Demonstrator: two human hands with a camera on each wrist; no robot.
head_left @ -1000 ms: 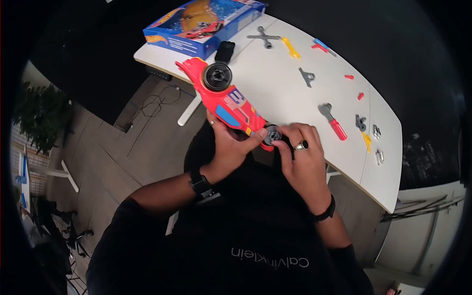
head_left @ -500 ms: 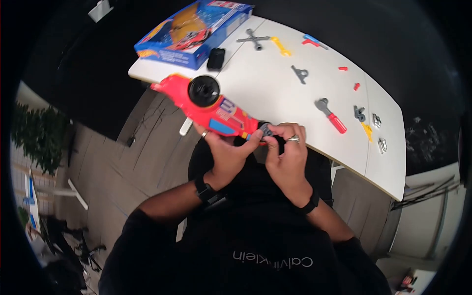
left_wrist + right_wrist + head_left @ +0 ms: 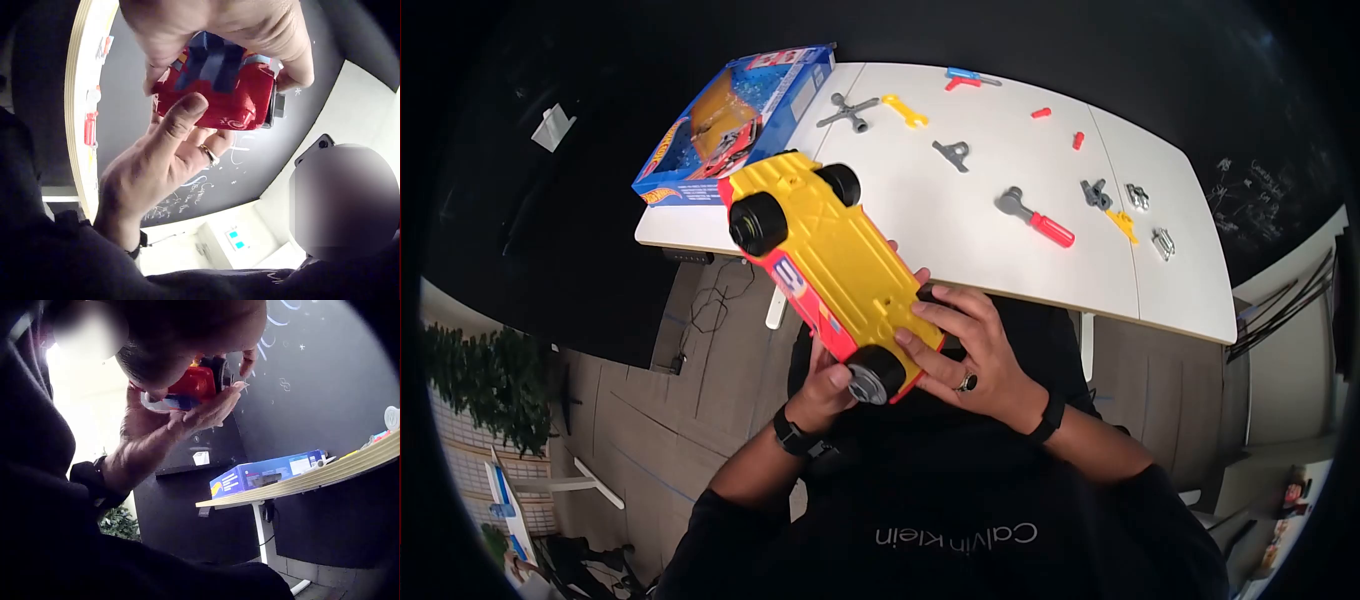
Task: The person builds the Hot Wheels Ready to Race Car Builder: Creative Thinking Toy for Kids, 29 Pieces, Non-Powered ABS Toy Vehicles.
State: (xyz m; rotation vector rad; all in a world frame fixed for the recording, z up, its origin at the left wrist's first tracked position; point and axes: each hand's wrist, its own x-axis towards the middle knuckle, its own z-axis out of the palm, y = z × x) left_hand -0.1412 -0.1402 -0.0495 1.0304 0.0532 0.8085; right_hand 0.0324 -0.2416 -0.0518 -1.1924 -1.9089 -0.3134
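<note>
A red toy car [image 3: 860, 270] is held above my lap, its yellow underside turned up and its black wheels [image 3: 758, 222] showing. My left hand [image 3: 822, 392] grips its near left side, the thumb beside the grey-hubbed wheel [image 3: 874, 374]. On the near end, my right hand [image 3: 985, 365] lays its fingers across the yellow underside. The left wrist view shows the right thumb [image 3: 187, 106] pressed on the red body. In the right wrist view the left hand [image 3: 156, 428] supports the car from below.
On the white table [image 3: 1000, 130] stands a blue toy box [image 3: 735, 125]. Around it lie a grey cross wrench [image 3: 850, 112], a yellow wrench [image 3: 905, 110], a red-handled grey tool [image 3: 1037, 218], a blue-and-red toy [image 3: 970, 78], and several small red, grey and silver parts.
The car has been rolled over from its side, so its yellow underside now faces up. My right hand has gone from pinching at the near wheel to holding across the underside.
</note>
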